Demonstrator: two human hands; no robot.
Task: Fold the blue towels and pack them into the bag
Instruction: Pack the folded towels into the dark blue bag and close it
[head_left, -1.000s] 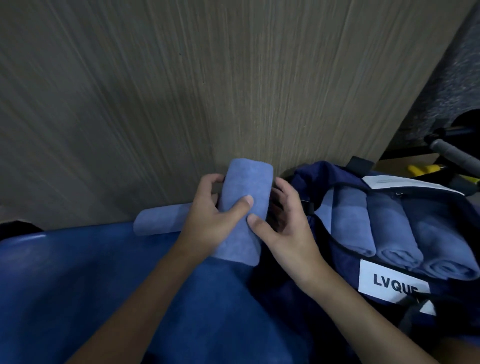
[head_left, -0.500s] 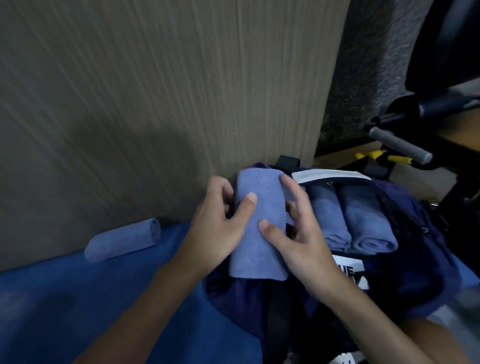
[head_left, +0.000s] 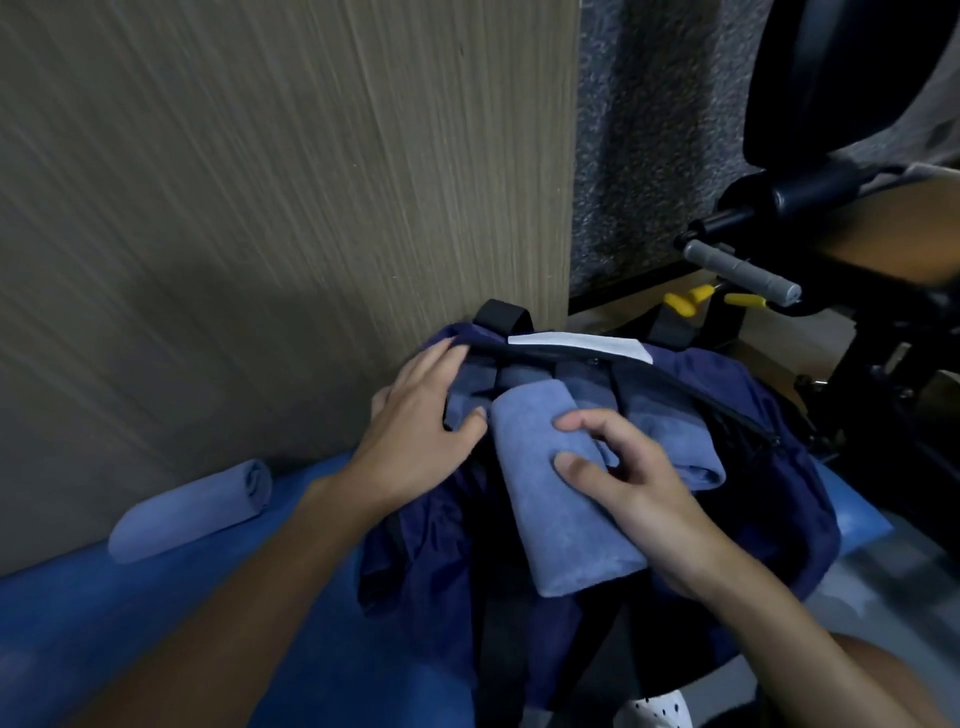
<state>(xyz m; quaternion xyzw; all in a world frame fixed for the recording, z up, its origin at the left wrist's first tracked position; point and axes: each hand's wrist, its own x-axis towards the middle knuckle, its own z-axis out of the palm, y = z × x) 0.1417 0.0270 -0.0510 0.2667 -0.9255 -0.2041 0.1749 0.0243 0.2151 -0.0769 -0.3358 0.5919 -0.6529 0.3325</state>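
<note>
right hand wrapped on the roll, left hand flat at the bag mouth

head view: my right hand (head_left: 639, 483) has the rolled towel (head_left: 561, 499) in a curled grip, thumb and forefinger laid over its top and the other fingers tucked round its right side. my left hand (head_left: 421, 431) is spread nearly straight on the left rim of the bag (head_left: 769, 467), holding nothing that i can make out. whether it pinches any cloth, i cannot tell.

the roll lies on top of the open navy bag, over the packed towels (head_left: 675, 436) lined up inside. its long axis runs away from me. the far end leans slightly left and noses into the mouth, under the white label strip (head_left: 576, 343). the near end hangs out over the front of the bag.

to do this step well, i'd hold the rim wide with the left hand, swing the roll parallel to its neighbours, and slide it in lengthwise into the gap on the left. i'd keep the wrap closed so it doesn't unroll.

one spare roll (head_left: 192, 509) waits well apart on the blue surface (head_left: 156, 634), against the wood panel (head_left: 260, 208).
</note>
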